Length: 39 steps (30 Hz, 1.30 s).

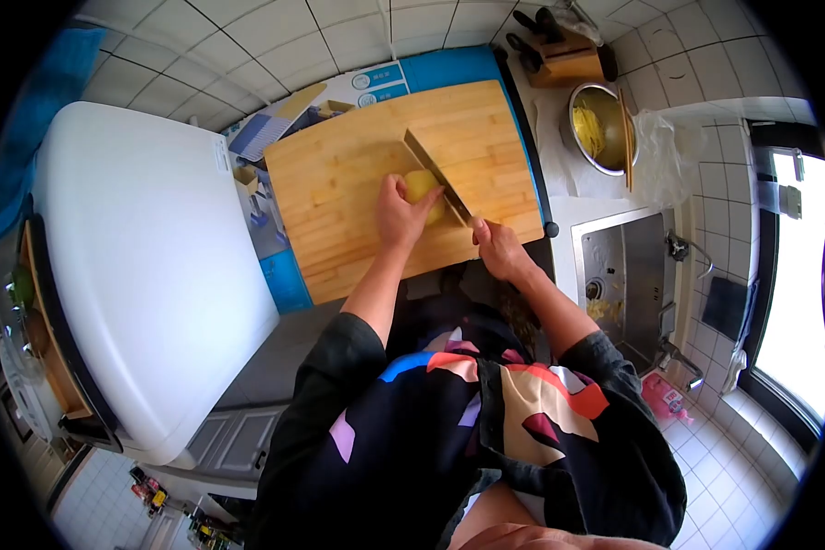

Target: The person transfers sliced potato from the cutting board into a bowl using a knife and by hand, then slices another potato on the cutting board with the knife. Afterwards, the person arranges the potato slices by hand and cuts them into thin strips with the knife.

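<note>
A: Fingers first. State?

B: Your left hand (403, 213) pinches the yellow piece (420, 185): thumb on the side towards the knife (441, 171), fingers curled at its upper left. Your right hand (500, 249) is closed around the knife's handle end, thumb lying along it.

A: Position of the piece?

B: Centre of the frame, slightly above the middle, on the wooden board (339, 188). Your left hand is the nearer one, in contact. From your right fingers the piece lies to the upper left, just across the blade.

A: Axes?

B: Blade slants from upper left to lower right, seen nearly edge-on, just beside the piece's right side. The piece's longer axis appears to run roughly with it; your left hand covers part, so low certainty. Whether the edge meets the board: cannot tell.

A: Your left thumb tip?

B: Close to the blade's flat. Contact unresolved at this size.

A: Outward from your hands?

B: Upper right of the frame: metal bowl (569, 142) holding yellow shreds (588, 128), chopsticks (628, 142) across its right rim. Above it, knife block (566, 62). Right of centre: sink (646, 275). Left: large white appliance (147, 266).
</note>
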Tool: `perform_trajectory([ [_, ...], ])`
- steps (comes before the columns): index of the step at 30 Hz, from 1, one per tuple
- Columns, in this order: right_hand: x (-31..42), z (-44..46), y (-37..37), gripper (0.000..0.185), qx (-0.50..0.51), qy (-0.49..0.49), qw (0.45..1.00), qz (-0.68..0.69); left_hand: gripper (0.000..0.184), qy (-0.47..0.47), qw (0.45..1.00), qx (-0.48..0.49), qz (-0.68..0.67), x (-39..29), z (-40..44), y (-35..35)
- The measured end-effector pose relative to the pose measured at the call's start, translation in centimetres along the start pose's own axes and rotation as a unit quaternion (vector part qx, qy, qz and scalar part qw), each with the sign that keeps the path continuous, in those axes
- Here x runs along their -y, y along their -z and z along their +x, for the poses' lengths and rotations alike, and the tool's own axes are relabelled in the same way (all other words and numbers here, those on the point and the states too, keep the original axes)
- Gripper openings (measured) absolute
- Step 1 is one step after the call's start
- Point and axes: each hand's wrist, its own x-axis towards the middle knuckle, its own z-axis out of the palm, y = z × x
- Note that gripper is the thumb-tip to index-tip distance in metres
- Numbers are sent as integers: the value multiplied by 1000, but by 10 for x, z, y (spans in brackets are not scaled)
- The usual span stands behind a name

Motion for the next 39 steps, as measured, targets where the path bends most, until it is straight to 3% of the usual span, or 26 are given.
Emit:
perform_trajectory([
  [6,5,-22,14,50,-4,-10,1000,23,53,43,999,7,-1,2,-1,-5],
  [8,4,-18,12,51,-9,13,1000,15,53,36,999,11,-10,4,-1,-4],
  [11,5,-6,7,50,28,-30,999,9,53,9,1000,12,-5,2,-1,0],
  [18,-3,2,1,51,4,14,1000,-18,53,-22,1000,-12,-19,5,-1,-4],
  [20,2,-2,6,51,1,17,999,-36,52,8,1000,9,5,1,0,1],
  [22,9,-22,18,52,17,-44,999,22,52,25,999,12,-25,1,-1,-1],
  [27,6,-18,16,51,30,-36,999,11,51,45,999,20,-16,4,-1,-1],
  [29,2,-12,9,51,30,-39,999,5,51,29,999,21,-15,9,-1,-3],
  [31,-5,0,-4,50,-6,26,999,-19,51,9,1000,17,0,5,0,0],
  [39,0,-11,9,50,24,-21,999,6,51,-9,1000,15,4,6,0,1],
])
